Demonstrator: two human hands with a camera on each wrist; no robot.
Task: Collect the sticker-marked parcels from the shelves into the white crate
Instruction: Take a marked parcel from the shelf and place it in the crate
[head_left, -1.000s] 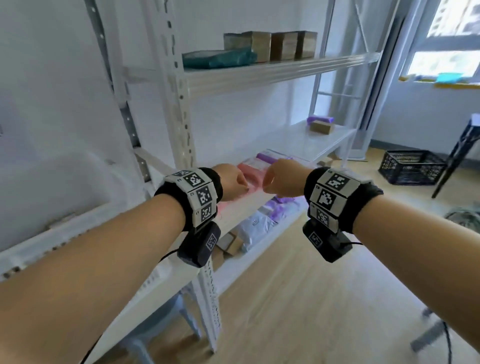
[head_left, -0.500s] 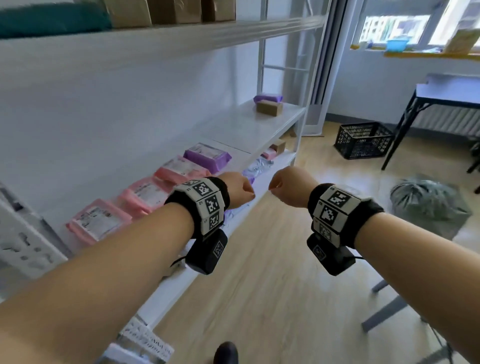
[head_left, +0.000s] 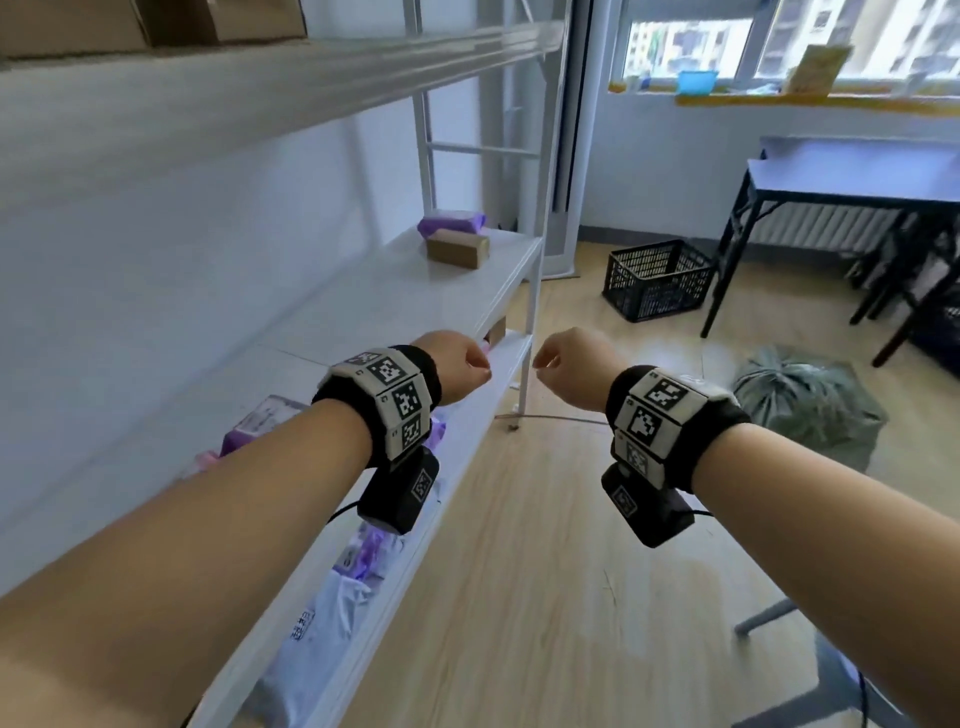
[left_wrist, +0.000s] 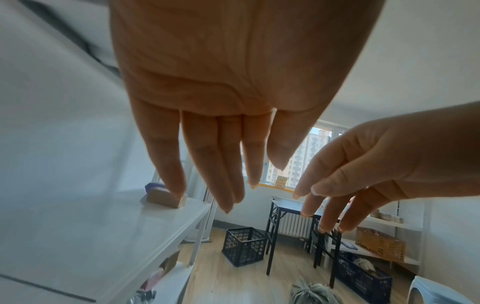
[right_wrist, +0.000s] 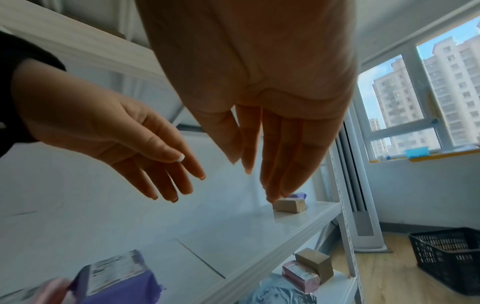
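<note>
Wooden floor, dark table under sunlit window, black crate beside it.

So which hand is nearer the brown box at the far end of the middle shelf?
Left. The left hand hovers above the shelf's front edge, on the brown box side. The right hand hangs out over the floor, off the shelf. Neither touches it.

Bright daylight from window, motion-blurred shelves, edges warped
</note>
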